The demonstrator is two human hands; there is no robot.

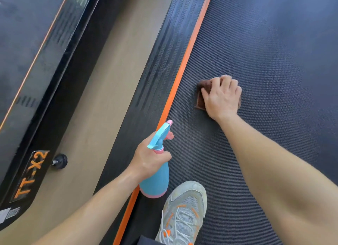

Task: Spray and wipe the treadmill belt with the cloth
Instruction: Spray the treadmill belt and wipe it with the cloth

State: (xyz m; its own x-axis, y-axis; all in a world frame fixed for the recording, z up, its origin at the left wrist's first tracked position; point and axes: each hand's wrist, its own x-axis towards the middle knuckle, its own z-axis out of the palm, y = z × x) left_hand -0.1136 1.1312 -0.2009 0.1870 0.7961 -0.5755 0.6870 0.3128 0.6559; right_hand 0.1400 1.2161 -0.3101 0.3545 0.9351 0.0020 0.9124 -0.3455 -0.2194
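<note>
The dark textured treadmill belt (265, 52) fills the right half of the view. My right hand (222, 96) presses a folded brown cloth (200, 98) flat on the belt, fingers curled over its top edge; most of the cloth is hidden under the hand. My left hand (149, 159) grips the neck of a blue spray bottle (156, 182) with a pink collar and base. Its nozzle points up the belt, and a finger lies by the pink trigger. The bottle hangs above the belt's left edge.
An orange strip (184, 62) and a ribbed black side rail (161, 52) border the belt on the left. Beyond lies a tan floor (102, 91) and a second treadmill (33, 62) marked TT-X2. A grey sneaker (182, 213) stands on the belt near the bottom.
</note>
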